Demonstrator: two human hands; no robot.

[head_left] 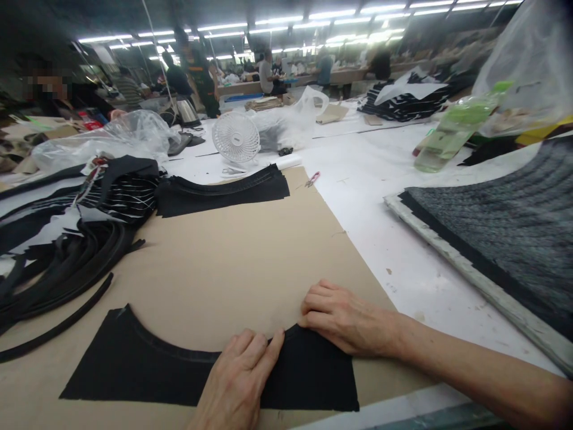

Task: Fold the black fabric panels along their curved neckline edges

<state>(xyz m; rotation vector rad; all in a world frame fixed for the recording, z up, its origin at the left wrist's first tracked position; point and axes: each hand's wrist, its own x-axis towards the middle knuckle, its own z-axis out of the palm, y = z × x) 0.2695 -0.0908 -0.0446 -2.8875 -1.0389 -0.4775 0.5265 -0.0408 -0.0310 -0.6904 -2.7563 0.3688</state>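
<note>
A black fabric piece with a deep curved edge lies flat before me on brown paper. Along that curve runs a narrow black strip. My left hand rests on the fabric at the middle of the curve, its fingers bent over the edge and pressing down. At the curve's right end, my right hand has its fingers closed in a pinch on the strip and fabric edge. The fingertips partly hide what lies beneath them.
Black fabric pieces are stacked farther back, beside small pink thread snips. Black strips pile up at left. A white fan, a green-topped bottle and a grey-black textile stack stand around. People work behind.
</note>
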